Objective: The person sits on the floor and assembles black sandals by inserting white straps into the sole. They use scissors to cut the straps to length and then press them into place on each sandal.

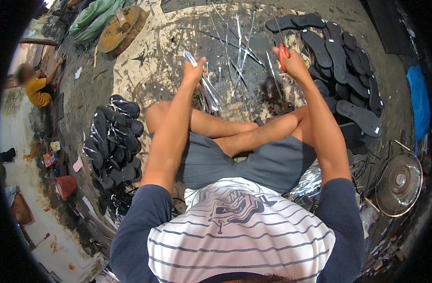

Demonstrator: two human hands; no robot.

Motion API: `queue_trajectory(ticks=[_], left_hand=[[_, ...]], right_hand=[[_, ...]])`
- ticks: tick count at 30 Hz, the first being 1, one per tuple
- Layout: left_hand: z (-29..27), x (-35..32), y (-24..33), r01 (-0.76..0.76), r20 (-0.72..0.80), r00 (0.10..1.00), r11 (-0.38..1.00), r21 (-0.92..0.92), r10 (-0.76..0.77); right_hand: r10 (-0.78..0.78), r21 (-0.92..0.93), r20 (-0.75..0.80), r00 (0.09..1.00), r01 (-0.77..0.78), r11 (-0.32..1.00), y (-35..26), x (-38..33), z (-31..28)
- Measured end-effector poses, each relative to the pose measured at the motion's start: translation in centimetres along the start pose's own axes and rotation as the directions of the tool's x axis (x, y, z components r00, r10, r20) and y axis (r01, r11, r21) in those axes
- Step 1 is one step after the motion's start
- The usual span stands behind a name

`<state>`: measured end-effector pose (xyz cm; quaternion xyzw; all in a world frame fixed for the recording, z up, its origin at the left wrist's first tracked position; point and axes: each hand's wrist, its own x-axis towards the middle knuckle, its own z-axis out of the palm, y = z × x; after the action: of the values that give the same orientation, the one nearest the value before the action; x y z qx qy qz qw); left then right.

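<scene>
My left hand [194, 71] is closed round a bundle of shiny silver strips [209, 93], whose ends stick out above the fist and hang down below it. In my right hand [295, 67] are red-handled scissors [284, 57], with the thin blades pointing away from me; whether the blades are parted is too small to tell. Between and beyond both hands, several loose silver strips [238, 52] lie crisscross on a stained, pale mat [152, 66]. I sit cross-legged at its near edge, and the hands are well apart.
Black sandal soles [336, 54] lie heaped at the right. Sandals with silver straps [113, 137] are piled at the left. Farther out are a round wooden block [123, 30], a green sack [94, 21], a fan [400, 181] and a red basket [66, 187]. Another person [39, 89] sits far left.
</scene>
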<state>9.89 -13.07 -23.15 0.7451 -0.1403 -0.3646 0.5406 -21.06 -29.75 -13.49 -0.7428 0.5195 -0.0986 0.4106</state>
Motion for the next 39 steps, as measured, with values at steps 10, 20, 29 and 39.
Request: queue_trajectory(ticks=[10,20,29,39], left_hand=[[4.7,-3.7,-5.0,0.182,-0.154,0.983,0.6,0.779,-0.098],[3.3,-3.3,-7.1,-0.204,0.119,0.978,0.66,0.723,0.172],[8.5,-1.3,3.4,-0.009,0.413,0.911,1.0,0.003,0.007],[7.8,-7.1,26.6,-0.323,0.355,0.783,0.821,-0.471,0.511]], right_hand=[[-0.206,-0.454,-0.345,0.916,0.029,0.89,9.5,6.7,7.5],[-0.078,-0.315,-0.187,0.979,0.015,0.949,3.7,6.9,19.4],[-0.161,0.2,-0.192,0.968,0.199,0.959,-2.7,2.9,12.2],[-0.351,0.373,-0.118,0.929,0.369,0.851,-3.8,-5.4,11.2]])
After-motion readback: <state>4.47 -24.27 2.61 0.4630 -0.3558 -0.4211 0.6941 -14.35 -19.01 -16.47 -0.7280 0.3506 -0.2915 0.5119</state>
